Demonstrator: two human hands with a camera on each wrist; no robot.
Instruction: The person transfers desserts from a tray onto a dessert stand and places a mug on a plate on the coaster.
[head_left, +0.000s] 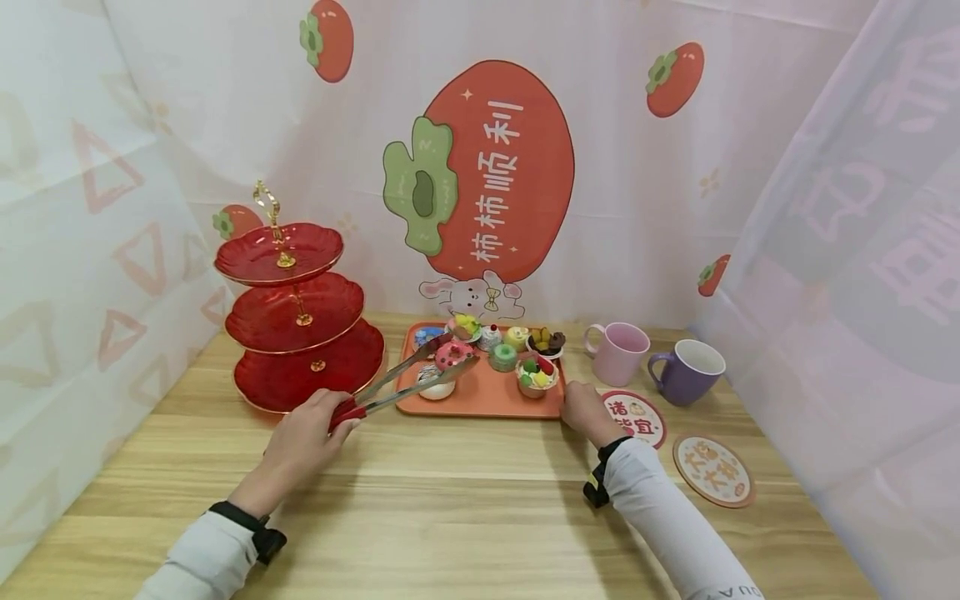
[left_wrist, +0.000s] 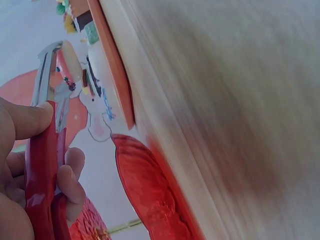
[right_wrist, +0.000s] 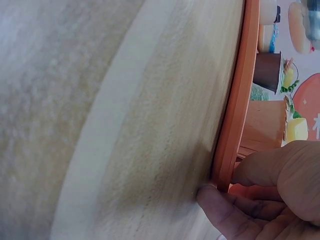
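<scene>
My left hand [head_left: 303,437] grips the red handles of a pair of metal tongs [head_left: 397,398]. A pink-iced toy donut [head_left: 453,355] sits between the tong arms and looks raised above the orange tray [head_left: 480,406]; in the left wrist view the donut [left_wrist: 69,62] is at the tong tips. At the tray's right front corner, my right hand [head_left: 588,410] pinches the rim, thumb and fingers around the edge in the right wrist view. On the tray stand a white bun [head_left: 436,383], a fruit-topped cupcake [head_left: 537,377], a green cake [head_left: 503,357] and several other toy sweets.
A red three-tier stand [head_left: 307,367] with gold trim is left of the tray. To the right are a pink mug [head_left: 621,353], a purple mug [head_left: 687,373] and two round coasters, one [head_left: 712,471] nearer the front. Printed cloth walls enclose the table's back and sides.
</scene>
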